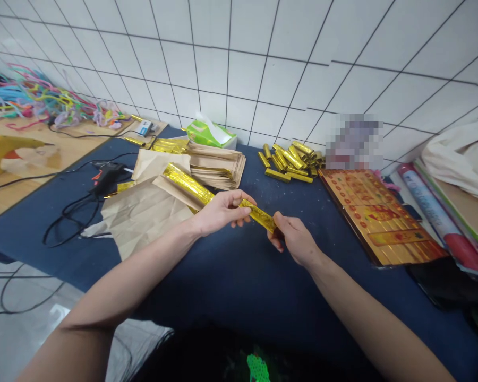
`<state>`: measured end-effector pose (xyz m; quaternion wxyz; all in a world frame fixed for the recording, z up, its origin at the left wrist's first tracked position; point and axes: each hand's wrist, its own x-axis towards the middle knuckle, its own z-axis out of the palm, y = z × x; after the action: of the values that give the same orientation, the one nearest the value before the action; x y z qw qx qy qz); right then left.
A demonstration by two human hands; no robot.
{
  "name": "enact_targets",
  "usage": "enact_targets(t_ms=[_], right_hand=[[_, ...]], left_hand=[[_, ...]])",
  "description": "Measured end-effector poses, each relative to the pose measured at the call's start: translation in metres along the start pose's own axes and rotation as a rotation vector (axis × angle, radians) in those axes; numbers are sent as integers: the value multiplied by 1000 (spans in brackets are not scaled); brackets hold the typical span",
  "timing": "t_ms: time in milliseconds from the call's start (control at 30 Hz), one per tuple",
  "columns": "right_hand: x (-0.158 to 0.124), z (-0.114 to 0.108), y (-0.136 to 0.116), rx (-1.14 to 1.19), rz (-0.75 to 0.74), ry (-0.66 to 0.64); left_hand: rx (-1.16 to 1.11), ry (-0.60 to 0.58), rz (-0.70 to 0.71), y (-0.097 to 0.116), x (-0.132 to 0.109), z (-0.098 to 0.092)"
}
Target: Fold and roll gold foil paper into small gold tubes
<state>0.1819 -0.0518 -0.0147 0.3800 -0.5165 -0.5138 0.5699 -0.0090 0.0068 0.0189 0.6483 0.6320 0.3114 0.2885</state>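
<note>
Stretched between my two hands is a narrow piece of shiny gold foil paper [258,215], folded or rolled into a strip. My left hand [222,211] pinches its left end between thumb and fingers. At the other end, my right hand [293,233] grips it, with the thumb on top. Just left of my left hand, a larger gold foil sheet [187,183] lies on crumpled brown paper [139,204]. Behind it sits a stack of brown paper sheets [219,159]. A pile of small gold foil rolls [292,161] rests near the wall.
A black glue gun [107,178] with a looping cable lies on the blue cloth [231,286]. A yellow glue gun [8,151] and colourful pipe cleaners [51,101] are at left. A green tissue pack [211,132] stands by the wall; decorated gold-red packs [382,215] lie right.
</note>
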Motion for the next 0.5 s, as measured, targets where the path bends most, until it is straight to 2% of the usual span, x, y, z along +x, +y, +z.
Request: enact_targets(t_ms=[100,267,367,500], right_hand=[[0,0,1,6,4,6],[-4,1,-6,-136,-132,64],[-6,3,-9,-216,-155,93],[-5,3,-5,-144,-120,107]], left_hand=[[-5,25,-24,-3,1,-1],[-7,75,-67,-5,3,-1],[-14,59,-74,-4,2,0],[24,14,-15,0,0,2]])
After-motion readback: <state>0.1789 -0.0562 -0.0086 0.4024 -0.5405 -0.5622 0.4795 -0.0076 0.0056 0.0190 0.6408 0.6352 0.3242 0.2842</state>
